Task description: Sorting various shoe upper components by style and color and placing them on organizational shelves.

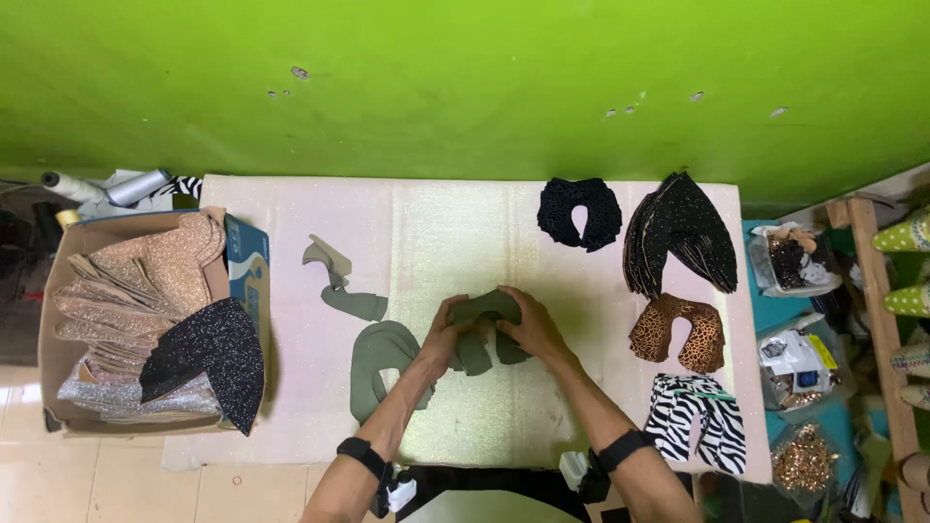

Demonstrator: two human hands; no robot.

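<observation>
Both my hands meet at the middle of the white table (pixel 465 232). My left hand (pixel 444 334) and my right hand (pixel 531 327) grip the same olive-green curved fabric piece (pixel 481 308), one on each side. Its lower flaps hang between my palms. A stack of similar olive-green pieces (pixel 378 363) lies just left of my left wrist. Two more olive-green cut pieces (pixel 341 286) lie further left on the table.
A cardboard box (pixel 92 242) at the left holds glittery pink, silver and black cut pieces. On the right lie black glitter pieces (pixel 581 211), a black fan-shaped stack (pixel 683 232), a leopard-print piece (pixel 678 334) and a zebra-print piece (pixel 696 421). Bags lie beyond the right edge.
</observation>
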